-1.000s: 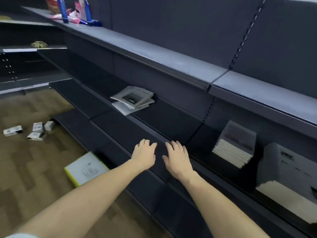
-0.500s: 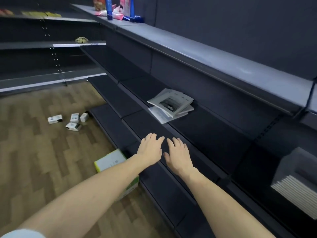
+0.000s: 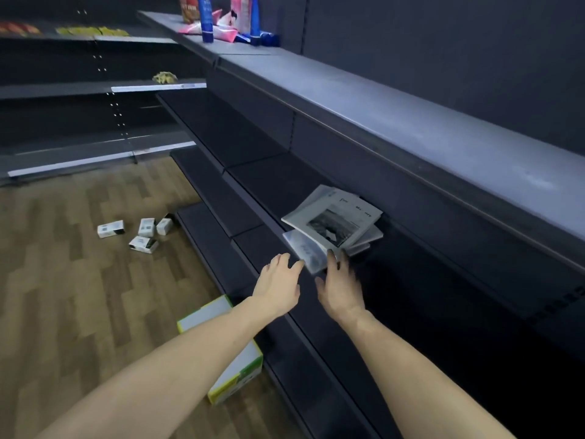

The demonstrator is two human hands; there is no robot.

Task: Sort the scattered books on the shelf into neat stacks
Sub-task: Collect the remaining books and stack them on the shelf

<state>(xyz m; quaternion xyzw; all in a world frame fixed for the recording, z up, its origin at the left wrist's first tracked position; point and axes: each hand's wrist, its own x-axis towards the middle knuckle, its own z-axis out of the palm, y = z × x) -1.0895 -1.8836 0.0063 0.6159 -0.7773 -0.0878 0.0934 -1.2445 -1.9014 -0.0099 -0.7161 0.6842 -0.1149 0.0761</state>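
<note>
A loose, skewed pile of thin grey-white books (image 3: 335,224) lies on the dark middle shelf (image 3: 269,185), the top one showing a black-and-white photo. My right hand (image 3: 340,285) reaches up to the pile's near edge, fingertips touching the lowest book's corner, fingers fairly straight. My left hand (image 3: 278,285) is just left of it, fingers spread, fingertips at the pile's near-left corner, holding nothing.
A white and yellow-green box (image 3: 228,350) lies on the wooden floor beneath my left forearm. Several small white boxes (image 3: 139,232) are scattered further left. Bottles and packets (image 3: 221,23) stand on the grey top shelf (image 3: 411,128). Dark shelves run below.
The view has swung left, so the stacked books at right are out of sight. Both hands have moved forward from the lower shelf edge up to the skewed pile.
</note>
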